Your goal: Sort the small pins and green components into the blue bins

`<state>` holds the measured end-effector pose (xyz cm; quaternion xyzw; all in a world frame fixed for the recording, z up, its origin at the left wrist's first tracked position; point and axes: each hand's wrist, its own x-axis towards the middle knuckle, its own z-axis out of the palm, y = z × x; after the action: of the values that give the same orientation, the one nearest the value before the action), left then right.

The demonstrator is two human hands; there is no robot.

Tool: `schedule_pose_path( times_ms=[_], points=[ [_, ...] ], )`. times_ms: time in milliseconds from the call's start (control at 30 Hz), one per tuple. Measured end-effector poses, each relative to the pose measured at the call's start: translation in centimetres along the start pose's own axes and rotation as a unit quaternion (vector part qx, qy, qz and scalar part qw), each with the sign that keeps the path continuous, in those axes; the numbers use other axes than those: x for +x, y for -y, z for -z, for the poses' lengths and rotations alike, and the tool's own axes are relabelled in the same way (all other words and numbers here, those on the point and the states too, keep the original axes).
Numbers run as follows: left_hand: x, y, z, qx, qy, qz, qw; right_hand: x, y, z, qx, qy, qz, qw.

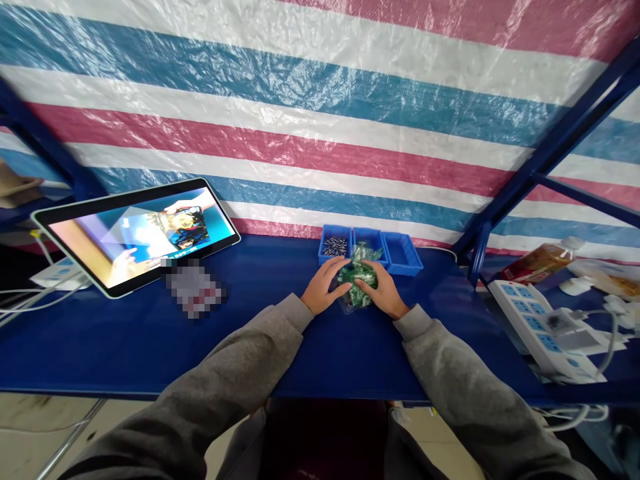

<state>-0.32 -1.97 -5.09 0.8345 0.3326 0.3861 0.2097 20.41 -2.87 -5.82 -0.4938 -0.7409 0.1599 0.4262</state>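
Observation:
A clear plastic bag with green pieces [359, 298] lies on the blue table in front of me; what the pieces are is too small to tell. My left hand [326, 285] grips its left side, thumb over the top. From the right, my right hand [384, 291] holds the same bag, with its thumb pressed on the green contents. The bag's upper end reaches to the middle blue bin [367, 235], partly covering it. Just beyond my left fingers, a blue bin [325, 233] holds small dark screw-like parts. A third blue bin [404, 255] stands at the right.
A tablet [120, 293] with a lit picture leans at the left, a blurred-out item [196, 291] before it. On the right are a white power strip [537, 327], a bottle [543, 261] and cables. A striped sheet [320, 120] hangs behind the table [345, 360].

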Motion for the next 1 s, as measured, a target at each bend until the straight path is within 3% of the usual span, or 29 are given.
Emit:
schedule_pose_path(
  times_ms=[167, 333, 500, 633, 767, 867, 1000],
  points=[
    [-0.1, 0.0, -0.1, 0.071, 0.104, -0.002, 0.992, -0.8, -0.1, 0.3, -0.080, 0.053, 0.047, 0.994],
    [-0.3, 0.1, -0.1, 0.117, 0.143, 0.012, 0.983, -1.1, -0.4, 0.2, -0.178, 0.028, 0.050, 0.982],
    [-0.5, 0.4, -0.2, 0.143, 0.161, 0.021, 0.976, -1.5, -0.1, 0.6, -0.254, 0.019, 0.085, 0.963],
    [-0.5, 0.7, -0.3, 0.146, 0.155, 0.031, 0.977, -2.1, 0.5, 1.3, -0.266, 0.067, 0.135, 0.952],
    [-0.3, 0.8, -0.3, 0.125, 0.111, 0.034, 0.985, -2.7, 0.5, 2.2, -0.251, 0.114, 0.170, 0.946],
    [-0.2, 0.8, -0.2, 0.129, 0.096, -0.003, 0.987, -2.9, 0.3, 2.6, -0.235, 0.152, 0.202, 0.938],
    [-0.2, 1.1, 0.0, 0.161, 0.137, -0.084, 0.974, -3.3, 0.1, 2.5, -0.215, 0.194, 0.223, 0.931]
  ],
)
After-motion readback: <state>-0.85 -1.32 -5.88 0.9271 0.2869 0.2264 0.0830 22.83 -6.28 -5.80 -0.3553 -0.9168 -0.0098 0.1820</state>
